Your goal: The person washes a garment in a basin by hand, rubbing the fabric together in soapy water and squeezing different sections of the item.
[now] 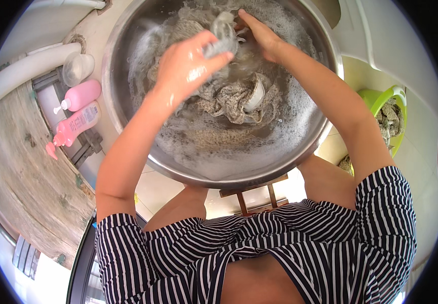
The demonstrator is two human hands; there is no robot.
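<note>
A large stainless steel basin (219,184) holds sudsy, cloudy water with a heap of wet, speckled grey-beige fabric (231,102) in it. My left hand (184,62) is above the water, with a pale, wet piece of cloth (222,43) pinched between thumb and fingers; motion blurs it. Beyond that piece, toward the far side, my right hand (262,36) reaches in beside the cloth. One of its fingers is extended and the others are partly hidden, so its grip is unclear. A white, curved piece (256,95) shows among the folds of the heap.
To the left are a pink pump bottle (84,95), a pink lotion-type bottle (78,123), a clear plastic cup (77,68) and a weathered wooden board (25,152). On the right, a lime-green bucket (400,100) contains similar fabric. A wooden stool (242,201) stands under the basin's near edge.
</note>
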